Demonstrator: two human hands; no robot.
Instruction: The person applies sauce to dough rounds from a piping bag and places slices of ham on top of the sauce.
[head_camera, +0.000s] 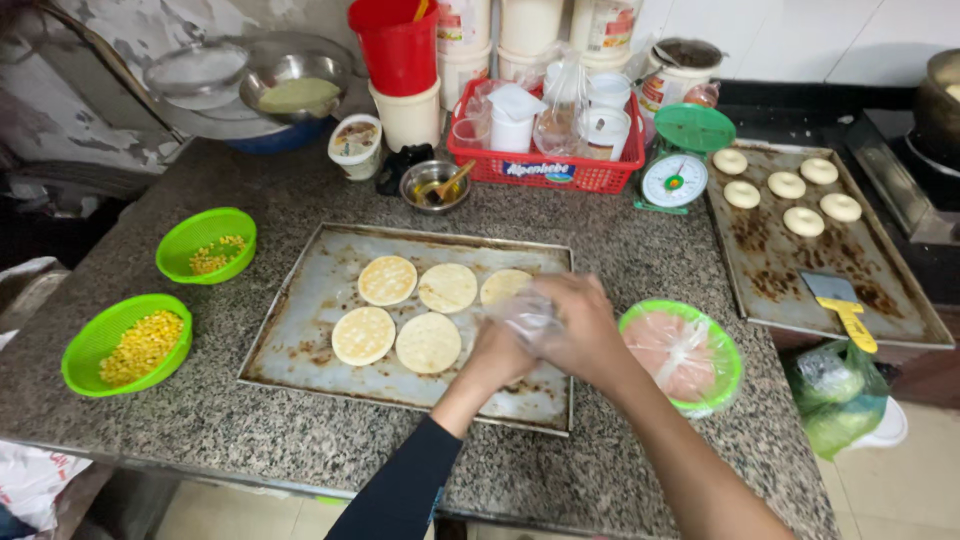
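Several flat round dough discs (428, 342) lie on a worn metal baking tray (300, 330) in the middle of the granite counter. My left hand (495, 352) and my right hand (580, 325) meet over the tray's right part, both gripping a crumpled piece of clear plastic film (527, 315). The hands hide part of one disc (503, 285). A green bowl lined with a plastic bag of pale pink paste (680, 355) sits just right of my right hand.
Two green baskets of corn kernels (130, 345) (207, 245) stand at the left. A second tray (800, 270) with ring-shaped dough pieces and a yellow-handled scraper (845, 305) lies at the right. Green kitchen scale (680, 160), red basket (545, 160) of containers and tubs line the back.
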